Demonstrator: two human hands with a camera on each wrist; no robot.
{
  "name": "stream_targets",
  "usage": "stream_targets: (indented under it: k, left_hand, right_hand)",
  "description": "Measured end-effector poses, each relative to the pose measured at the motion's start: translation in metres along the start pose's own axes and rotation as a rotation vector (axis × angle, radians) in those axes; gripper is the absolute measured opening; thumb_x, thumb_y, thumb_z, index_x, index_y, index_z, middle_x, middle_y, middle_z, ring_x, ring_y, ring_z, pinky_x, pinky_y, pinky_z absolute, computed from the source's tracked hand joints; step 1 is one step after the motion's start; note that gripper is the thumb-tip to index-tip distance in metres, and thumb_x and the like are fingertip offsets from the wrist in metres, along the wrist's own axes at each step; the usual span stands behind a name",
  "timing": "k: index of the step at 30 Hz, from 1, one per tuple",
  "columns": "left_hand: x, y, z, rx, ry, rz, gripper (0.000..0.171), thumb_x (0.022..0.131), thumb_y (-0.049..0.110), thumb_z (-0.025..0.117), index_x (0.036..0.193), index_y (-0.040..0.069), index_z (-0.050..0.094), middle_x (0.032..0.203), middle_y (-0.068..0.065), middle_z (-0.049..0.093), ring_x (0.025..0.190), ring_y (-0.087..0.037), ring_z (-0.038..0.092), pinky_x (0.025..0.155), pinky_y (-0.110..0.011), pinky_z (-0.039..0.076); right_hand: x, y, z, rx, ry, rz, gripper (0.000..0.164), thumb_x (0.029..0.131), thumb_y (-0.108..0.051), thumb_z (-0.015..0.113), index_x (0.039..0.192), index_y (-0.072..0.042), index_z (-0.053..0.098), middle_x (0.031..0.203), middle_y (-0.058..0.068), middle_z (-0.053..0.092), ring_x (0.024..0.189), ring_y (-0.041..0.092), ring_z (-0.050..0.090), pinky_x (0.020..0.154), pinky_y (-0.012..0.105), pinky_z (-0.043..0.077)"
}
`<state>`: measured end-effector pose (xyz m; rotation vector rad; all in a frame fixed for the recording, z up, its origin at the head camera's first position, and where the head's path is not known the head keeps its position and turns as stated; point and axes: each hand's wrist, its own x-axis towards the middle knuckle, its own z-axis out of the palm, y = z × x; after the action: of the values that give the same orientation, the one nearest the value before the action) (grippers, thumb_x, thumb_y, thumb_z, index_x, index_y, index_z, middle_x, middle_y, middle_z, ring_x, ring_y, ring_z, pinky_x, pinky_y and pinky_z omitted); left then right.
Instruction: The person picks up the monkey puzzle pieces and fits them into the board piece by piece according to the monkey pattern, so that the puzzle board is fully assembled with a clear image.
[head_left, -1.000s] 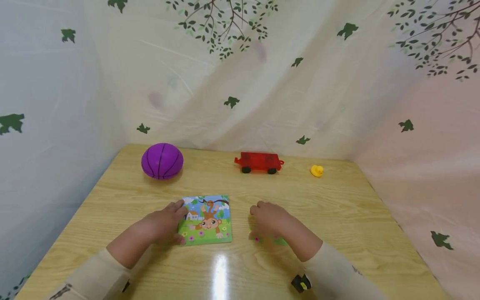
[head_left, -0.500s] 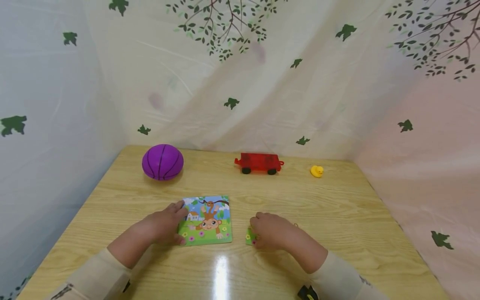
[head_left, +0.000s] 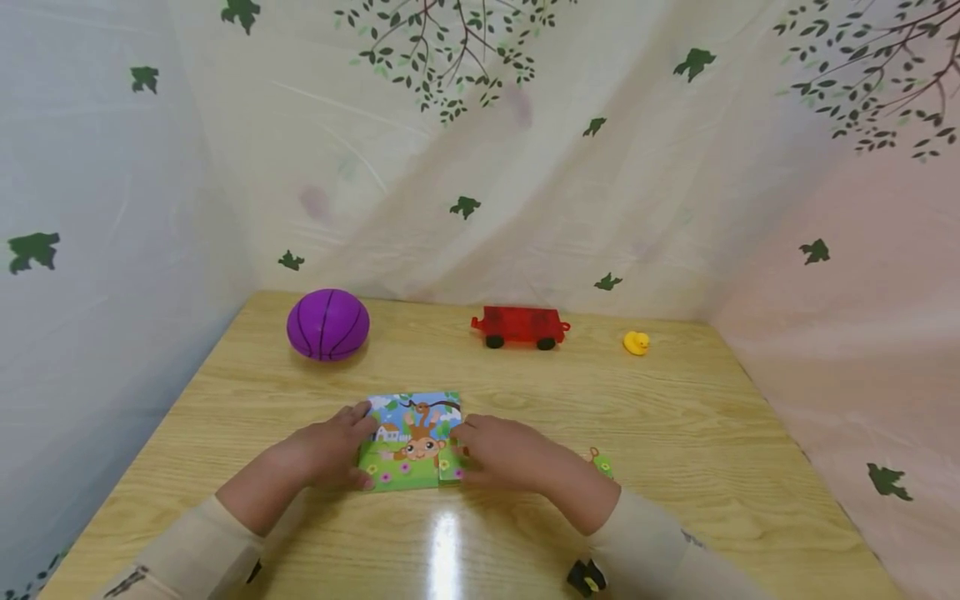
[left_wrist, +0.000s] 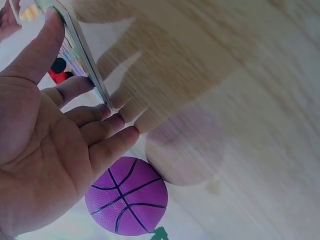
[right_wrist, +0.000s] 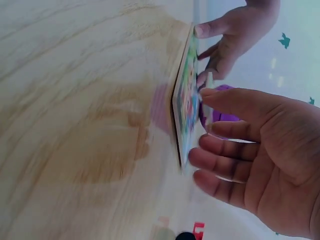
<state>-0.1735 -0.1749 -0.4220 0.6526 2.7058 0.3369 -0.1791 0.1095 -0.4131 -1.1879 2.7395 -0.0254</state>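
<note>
A square picture puzzle (head_left: 401, 467) with a monkey on it lies flat on the table. My left hand (head_left: 333, 446) rests along its left side, thumb and fingertips at the edge, fingers loosely extended in the left wrist view. Thumb and index finger of my right hand (head_left: 498, 454) pinch a small green, flowered puzzle piece (head_left: 448, 467). The piece overlaps the picture's lower right corner; the right wrist view shows it edge-on, just above the surface. Another puzzle piece (head_left: 602, 463), partly hidden by my right forearm, lies to the right.
Along the back of the wooden table (head_left: 660, 417) are a purple ball (head_left: 328, 325), a red toy wagon (head_left: 521, 326) with black wheels and a yellow rubber duck (head_left: 636, 342). A cloth backdrop (head_left: 525, 242) with printed leaves encloses the back and sides.
My right hand has taken hold of a puzzle piece from the right and moved it left over the picture's lower right corner. The left hand has stayed at the left edge.
</note>
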Motion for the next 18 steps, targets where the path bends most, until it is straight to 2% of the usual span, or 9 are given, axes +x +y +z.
stream_targets:
  k: [8, 11, 14, 18]
  left_hand:
    - [-0.002, -0.003, 0.000, 0.003, 0.013, 0.014, 0.077, 0.078, 0.044, 0.080, 0.137, 0.004, 0.049, 0.155, -0.029, 0.028, 0.141, -0.051, 0.029, 0.108, -0.066, 0.036]
    - [-0.003, -0.003, 0.000, 0.008, 0.029, 0.024, 0.077, 0.078, 0.044, 0.080, 0.137, 0.005, 0.050, 0.154, -0.028, 0.031, 0.140, -0.049, 0.032, 0.106, -0.065, 0.039]
    - [-0.004, -0.004, -0.001, 0.017, 0.046, 0.033, 0.078, 0.077, 0.045, 0.081, 0.137, 0.005, 0.051, 0.153, -0.028, 0.033, 0.139, -0.048, 0.035, 0.104, -0.063, 0.042]
    - [-0.004, -0.005, -0.001, 0.016, 0.056, 0.038, 0.079, 0.076, 0.046, 0.081, 0.137, 0.004, 0.052, 0.153, -0.028, 0.033, 0.139, -0.049, 0.035, 0.104, -0.062, 0.043]
  right_hand:
    - [0.029, -0.016, 0.003, -0.045, 0.037, -0.077, 0.054, 0.093, -0.043, 0.065, 0.137, -0.014, 0.055, 0.114, -0.003, 0.062, 0.103, 0.009, 0.060, 0.090, 0.024, 0.054]
    - [0.039, -0.022, 0.007, -0.053, 0.055, -0.099, 0.047, 0.093, -0.044, 0.064, 0.130, -0.016, 0.058, 0.107, -0.006, 0.062, 0.097, 0.007, 0.059, 0.084, 0.022, 0.054]
    - [0.048, -0.028, 0.012, -0.069, 0.075, -0.103, 0.035, 0.093, -0.046, 0.065, 0.116, -0.020, 0.062, 0.099, -0.009, 0.061, 0.089, 0.005, 0.057, 0.076, 0.019, 0.052]
    - [0.057, -0.037, 0.016, -0.140, 0.109, -0.110, 0.028, 0.091, -0.049, 0.065, 0.103, -0.024, 0.064, 0.096, -0.012, 0.062, 0.088, 0.006, 0.058, 0.074, 0.020, 0.051]
